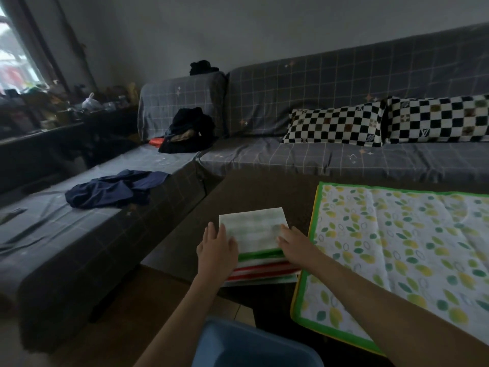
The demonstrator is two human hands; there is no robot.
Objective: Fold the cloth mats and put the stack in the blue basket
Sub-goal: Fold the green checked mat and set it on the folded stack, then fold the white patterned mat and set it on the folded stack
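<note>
A stack of folded cloth mats [255,234], white with green and red edges, lies on the dark table [254,189] near its front left corner. My left hand [218,249] lies flat on the stack's left side, fingers straight. My right hand [293,242] rests flat on the stack's right side. An unfolded mat [402,250] with a green border and a lemon-leaf print is spread out to the right of the stack. The blue basket [254,345] sits on the floor just below the table's front edge, between my forearms.
A grey checked sofa [304,157] wraps around the table on the left and behind. Dark blue clothing [113,189] lies on its left section, a black pile [189,131] in the corner. Two checkerboard pillows [336,125] lean at the back right.
</note>
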